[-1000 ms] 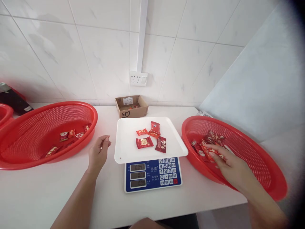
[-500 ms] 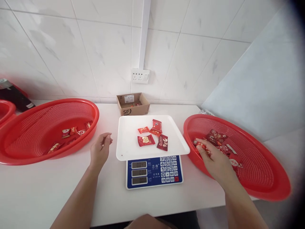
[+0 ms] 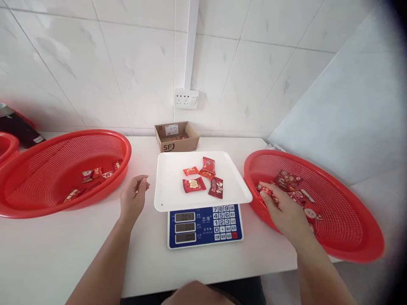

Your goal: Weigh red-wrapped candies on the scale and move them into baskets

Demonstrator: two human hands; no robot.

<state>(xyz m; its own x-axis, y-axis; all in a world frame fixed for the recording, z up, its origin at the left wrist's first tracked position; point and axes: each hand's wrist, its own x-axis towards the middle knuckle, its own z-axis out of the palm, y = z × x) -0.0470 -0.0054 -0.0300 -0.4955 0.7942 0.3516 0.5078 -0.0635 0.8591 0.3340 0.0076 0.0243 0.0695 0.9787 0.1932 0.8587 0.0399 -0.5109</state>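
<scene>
My right hand [image 3: 282,207] reaches over the near rim of the right red basket [image 3: 359,243], thumb and fingers closed on a small red wrapped candy [image 3: 266,190]. More wrapped candies [image 3: 311,210] lie beneath and beyond that hand. My left hand [image 3: 134,197] hovers left of the scale's white tray [image 3: 171,197], fingers curled together; whatever they may hold is hidden. Several red wrapped candies [image 3: 193,184] rest mid-tray, one dark red candy [image 3: 216,187] among them. Below the tray shows the blue panel of the scale [image 3: 205,231], with lit number displays.
A left red basket [image 3: 63,146] holds several wrapped candies. Behind the scale stands an open cardboard box [image 3: 182,146] with a few red pieces inside. A dark bottle [image 3: 19,127] lies at far left, and a socket [image 3: 186,99] sits on the tiled wall.
The view has tilted slightly. My right hand stays in the right basket with the candy, its fingers shifted a little; the left hand and the candies on the tray look the same.
</scene>
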